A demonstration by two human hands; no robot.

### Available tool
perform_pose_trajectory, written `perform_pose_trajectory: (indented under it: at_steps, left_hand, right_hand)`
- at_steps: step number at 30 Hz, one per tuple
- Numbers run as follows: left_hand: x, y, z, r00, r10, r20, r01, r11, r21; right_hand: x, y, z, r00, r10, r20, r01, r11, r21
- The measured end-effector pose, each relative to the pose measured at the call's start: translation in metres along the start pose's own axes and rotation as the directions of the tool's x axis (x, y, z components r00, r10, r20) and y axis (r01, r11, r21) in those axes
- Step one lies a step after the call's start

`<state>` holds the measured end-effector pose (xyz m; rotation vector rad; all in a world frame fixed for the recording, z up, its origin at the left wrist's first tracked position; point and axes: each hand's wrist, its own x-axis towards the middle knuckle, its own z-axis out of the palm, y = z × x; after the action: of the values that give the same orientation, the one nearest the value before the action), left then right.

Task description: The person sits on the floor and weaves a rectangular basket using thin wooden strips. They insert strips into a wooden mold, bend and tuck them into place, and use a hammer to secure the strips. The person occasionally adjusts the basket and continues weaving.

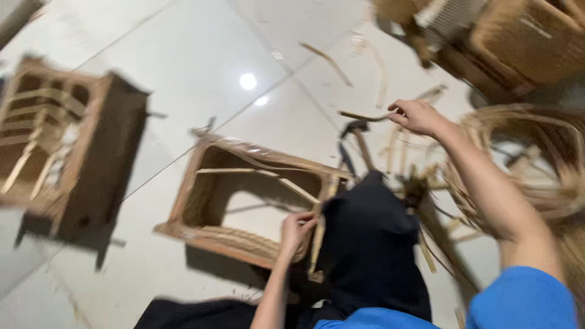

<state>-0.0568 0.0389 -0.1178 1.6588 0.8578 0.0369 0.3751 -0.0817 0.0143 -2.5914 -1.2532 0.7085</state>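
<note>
Rattan strip (365, 116) is pinched in the right hand (419, 116), raised above the floor (201, 67); the woven frame (244, 198) is gripped at its corner by the left hand (297, 231). Steady tension should be kept, the frame braced firmly.

Open tile floor (201, 67) above and left of wicker frame (244, 201); dark cabinet (73, 152) blocks far left, cane strips (365, 61) and basket (536, 158) crowd right.
</note>
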Motion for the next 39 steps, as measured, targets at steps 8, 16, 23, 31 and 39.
perform_pose_trajectory:
  at_steps: [8, 16, 23, 31, 39]
  left_hand:
    - [-0.047, -0.063, 0.001, 0.978, -0.13, -0.162, 0.164, 0.961, 0.221]
    - [-0.051, -0.037, 0.008, 0.976, -0.118, -0.183, 0.163, 0.953, 0.255]
    - [-0.019, 0.015, -0.012, 0.999, -0.037, 0.027, 0.025, 0.932, 0.361]
    - [-0.008, 0.066, -0.048, 0.998, 0.056, -0.04, -0.054, 0.998, 0.033]
    - [-0.03, 0.105, -0.059, 0.869, 0.412, -0.272, -0.432, 0.902, -0.016]
  right_hand:
    - [-0.075, 0.095, 0.115, 0.904, 0.425, 0.032, -0.426, 0.895, 0.135]
    - [-0.063, 0.045, 0.16, 0.911, 0.326, -0.253, -0.338, 0.941, -0.005]
    - [-0.021, 0.036, 0.099, 0.931, 0.354, 0.092, -0.363, 0.865, 0.346]
    - [0.006, -0.087, -0.066, 0.383, -0.582, -0.717, 0.378, 0.807, -0.453]
    - [0.01, -0.342, -0.009, 0.421, -0.694, -0.585, 0.873, 0.484, 0.054]
